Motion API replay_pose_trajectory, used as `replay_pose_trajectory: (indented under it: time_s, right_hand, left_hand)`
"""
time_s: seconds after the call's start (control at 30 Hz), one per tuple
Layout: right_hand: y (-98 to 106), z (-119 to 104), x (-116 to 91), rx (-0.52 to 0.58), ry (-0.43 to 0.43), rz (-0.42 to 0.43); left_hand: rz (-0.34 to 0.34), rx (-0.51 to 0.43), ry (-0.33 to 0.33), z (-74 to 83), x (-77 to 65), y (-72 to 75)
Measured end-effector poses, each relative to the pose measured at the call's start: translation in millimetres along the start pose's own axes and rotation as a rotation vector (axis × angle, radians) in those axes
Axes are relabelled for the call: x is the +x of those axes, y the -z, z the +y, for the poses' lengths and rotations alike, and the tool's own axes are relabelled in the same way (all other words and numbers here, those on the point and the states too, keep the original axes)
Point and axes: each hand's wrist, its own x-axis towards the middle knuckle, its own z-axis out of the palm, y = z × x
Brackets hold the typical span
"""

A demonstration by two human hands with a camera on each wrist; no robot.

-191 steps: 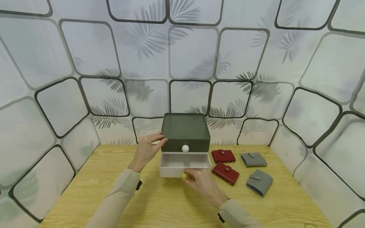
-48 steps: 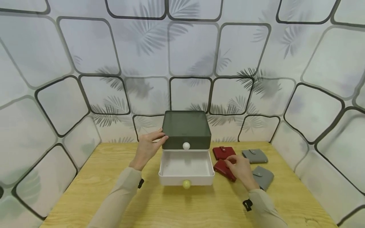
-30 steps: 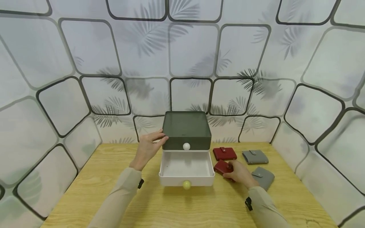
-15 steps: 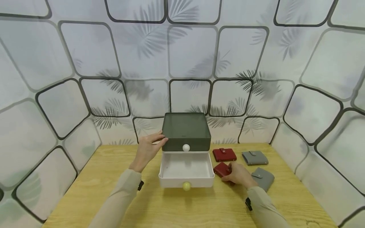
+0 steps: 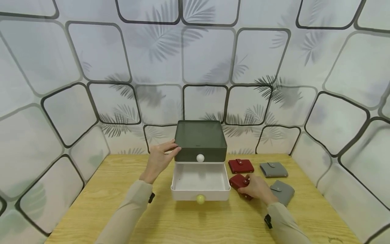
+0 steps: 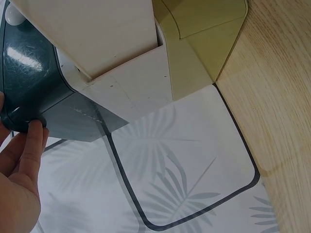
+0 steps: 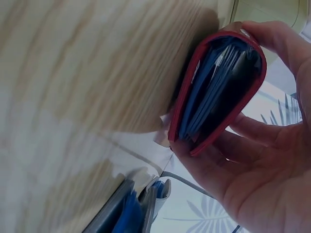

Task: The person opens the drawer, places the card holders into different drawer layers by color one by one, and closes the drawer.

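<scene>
My left hand [image 5: 156, 161] grips the front left corner of a small dark-green-topped drawer box [image 5: 201, 135]. In the left wrist view its fingers [image 6: 33, 153] curl at the green corner. The white lower drawer [image 5: 182, 196], with a yellow-green knob [image 5: 200, 199], stands pulled out with nothing seen inside. To the right of it, my right hand [image 5: 259, 189] holds the front red card wallet [image 5: 238, 181] between thumb and fingers. Seen end-on in the right wrist view, the red wallet [image 7: 181, 116] shows blue-edged sleeves inside, and it is tilted close over the table.
Behind the held wallet lies a second red card wallet [image 5: 240, 166]. Two grey card wallets [image 5: 273, 169] lie farther right, the nearer grey wallet [image 5: 282, 192] beside my right wrist. Patterned curtain walls [image 5: 204, 61] enclose the wooden table [image 5: 195, 223] at the back and sides.
My right hand has left the lower drawer's knob, with the drawer now farther out, and has moved right to take hold of the front red card wallet. My left hand stays on the box.
</scene>
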Motion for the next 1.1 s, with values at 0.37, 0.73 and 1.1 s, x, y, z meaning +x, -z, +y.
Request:
replay_pose_trajectory:
  time_s: [0.37, 0.73, 1.1]
  right_hand:
    - [22.6, -7.6, -11.7, 0.069, 0.073, 0.089]
    - [50.8, -22.8, -26.3, 0.105, 0.144, 0.185]
    - [62.8, -41.4, -41.3, 0.164, 0.214, 0.187]
  left_hand:
    - [-0.002, 0.008, -0.031, -1.1, 3.2, -0.9]
    - [-0.006, 0.040, -0.045, 0.0, 3.8, -0.8]
    - [-0.013, 0.033, -0.013, -1.6, 1.7, 1.4]
